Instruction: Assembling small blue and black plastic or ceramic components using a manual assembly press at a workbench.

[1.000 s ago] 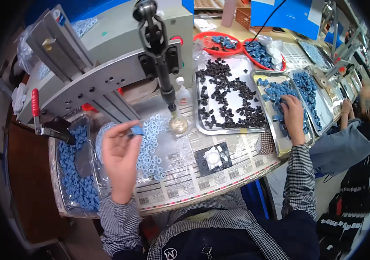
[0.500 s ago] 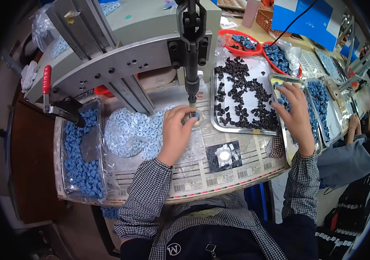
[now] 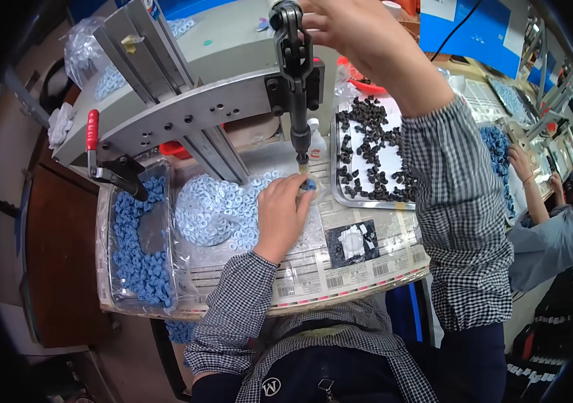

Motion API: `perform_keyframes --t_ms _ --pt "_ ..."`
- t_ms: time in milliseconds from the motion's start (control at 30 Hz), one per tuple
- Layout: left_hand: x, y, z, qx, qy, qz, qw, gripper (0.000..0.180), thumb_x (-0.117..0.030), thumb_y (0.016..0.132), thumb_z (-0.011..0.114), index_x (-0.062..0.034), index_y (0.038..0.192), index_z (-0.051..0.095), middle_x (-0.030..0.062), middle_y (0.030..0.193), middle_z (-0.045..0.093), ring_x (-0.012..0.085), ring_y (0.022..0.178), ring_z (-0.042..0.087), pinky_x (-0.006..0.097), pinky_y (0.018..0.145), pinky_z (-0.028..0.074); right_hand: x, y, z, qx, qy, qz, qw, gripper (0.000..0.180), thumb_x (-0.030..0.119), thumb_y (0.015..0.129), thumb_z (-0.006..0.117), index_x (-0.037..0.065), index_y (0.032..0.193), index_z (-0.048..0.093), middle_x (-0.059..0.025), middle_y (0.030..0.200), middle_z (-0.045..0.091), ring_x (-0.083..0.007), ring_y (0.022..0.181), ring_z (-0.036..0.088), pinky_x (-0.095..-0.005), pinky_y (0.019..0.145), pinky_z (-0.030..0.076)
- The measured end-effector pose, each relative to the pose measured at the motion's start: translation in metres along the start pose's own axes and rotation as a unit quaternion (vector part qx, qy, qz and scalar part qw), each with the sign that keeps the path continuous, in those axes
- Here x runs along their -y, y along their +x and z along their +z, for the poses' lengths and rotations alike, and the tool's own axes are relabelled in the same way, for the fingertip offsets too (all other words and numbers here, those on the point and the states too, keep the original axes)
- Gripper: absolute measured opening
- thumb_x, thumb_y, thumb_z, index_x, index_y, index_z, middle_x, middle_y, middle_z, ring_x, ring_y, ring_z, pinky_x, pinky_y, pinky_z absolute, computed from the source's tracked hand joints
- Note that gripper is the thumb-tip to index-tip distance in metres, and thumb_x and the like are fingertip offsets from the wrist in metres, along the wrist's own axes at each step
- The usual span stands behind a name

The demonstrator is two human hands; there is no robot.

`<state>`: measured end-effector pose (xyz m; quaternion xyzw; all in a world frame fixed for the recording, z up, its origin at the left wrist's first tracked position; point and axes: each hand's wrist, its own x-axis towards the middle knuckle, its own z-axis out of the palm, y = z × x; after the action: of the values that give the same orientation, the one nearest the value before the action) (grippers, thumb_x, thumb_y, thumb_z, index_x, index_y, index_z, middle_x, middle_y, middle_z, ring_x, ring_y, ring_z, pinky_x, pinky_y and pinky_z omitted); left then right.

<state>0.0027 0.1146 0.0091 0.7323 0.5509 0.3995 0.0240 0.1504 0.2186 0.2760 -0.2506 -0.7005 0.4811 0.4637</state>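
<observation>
My left hand (image 3: 281,218) is closed, with thumb and fingers pinching a small blue rubber piece (image 3: 309,185) directly beneath the rod (image 3: 300,134) of an upright toggle clamp (image 3: 291,47). My right hand (image 3: 360,33) is raised beside the clamp's top, its visible fingers stretched out toward the linkage; the upper part of the hand is cut off by the picture's edge. Pale blue rings (image 3: 209,208) lie in a heap left of my left hand. A metal tray (image 3: 367,201) of small black pieces (image 3: 370,148) stands to the right, partly hidden by my right sleeve.
At far left, a clear bin (image 3: 177,269) holds blue rubber pieces beside a red-handled clamp (image 3: 92,131). A dark square pad (image 3: 353,243) with white bits lies on the paper-covered table (image 3: 300,289). A small bottle (image 3: 316,139) stands behind the rod. Another person's arm (image 3: 531,191) reaches in at right.
My right hand has moved up and left from beside the tray of black pieces to the clamp's top. My left hand stays at the blue piece below the rod.
</observation>
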Motion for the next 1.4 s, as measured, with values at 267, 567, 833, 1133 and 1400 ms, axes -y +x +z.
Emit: perform_keyframes --t_ms 267,567,833,1133,1400 --pt "0.000 -0.002 0.002 0.078 0.000 -0.097 0.992 0.045 -0.022 0.088 0.072 -0.0001 0.125 0.059 0.0145 0.108 0.069 0.0286 0.105 0.064 0.040 0.091 0.045 0.025 -0.078 0.060 0.021 -0.018 -0.313 0.949 0.049 0.027 0.087 0.079 -0.001 0.121 0.060 -0.0087 0.100 0.068 -0.0179 0.091 0.065 -0.0354 0.088 0.049" --pt "-0.006 0.005 0.007 0.072 -0.021 -0.040 0.996 0.048 -0.016 0.087 0.071 0.0031 0.128 0.057 0.0223 0.115 0.066 0.0364 0.110 0.063 0.044 0.094 0.047 -0.043 -0.142 0.066 -0.001 -0.100 -0.374 0.922 0.038 0.041 0.077 0.084 0.010 0.096 0.074 -0.0050 0.099 0.068 -0.0322 0.107 0.063 -0.0535 0.108 0.032" --pt "-0.003 0.013 -0.079 0.090 -0.085 -0.082 0.989 0.051 -0.013 0.087 0.071 0.0042 0.132 0.055 0.0248 0.122 0.065 0.0396 0.116 0.062 0.045 0.098 0.048 -0.106 -0.157 -0.069 -0.182 -0.232 0.048 0.954 0.023 0.009 0.092 0.067 -0.002 0.113 0.069 -0.0117 0.104 0.072 -0.0182 0.092 0.069 -0.0327 0.081 0.055" --pt "0.005 0.000 -0.099 0.104 -0.157 -0.199 0.962 0.045 -0.014 0.090 0.072 0.0025 0.130 0.060 0.0188 0.128 0.066 0.0299 0.121 0.063 0.040 0.103 0.048 -0.227 -0.156 -0.136 -0.030 -0.596 0.070 0.800 0.015 0.010 0.087 0.063 0.005 0.098 0.072 -0.0157 0.091 0.071 -0.0352 0.086 0.069 -0.0442 0.076 0.054" --pt "0.012 -0.019 -0.102 0.035 -0.179 -0.210 0.960 0.023 -0.010 0.092 0.068 -0.0002 0.113 0.071 0.0111 0.107 0.075 0.0186 0.098 0.068 0.031 0.085 0.051 -0.252 -0.135 -0.140 0.075 -0.660 0.078 0.743 0.014 0.003 0.082 0.059 0.002 0.090 0.069 -0.0190 0.088 0.069 -0.0384 0.090 0.067 -0.0477 0.080 0.053"
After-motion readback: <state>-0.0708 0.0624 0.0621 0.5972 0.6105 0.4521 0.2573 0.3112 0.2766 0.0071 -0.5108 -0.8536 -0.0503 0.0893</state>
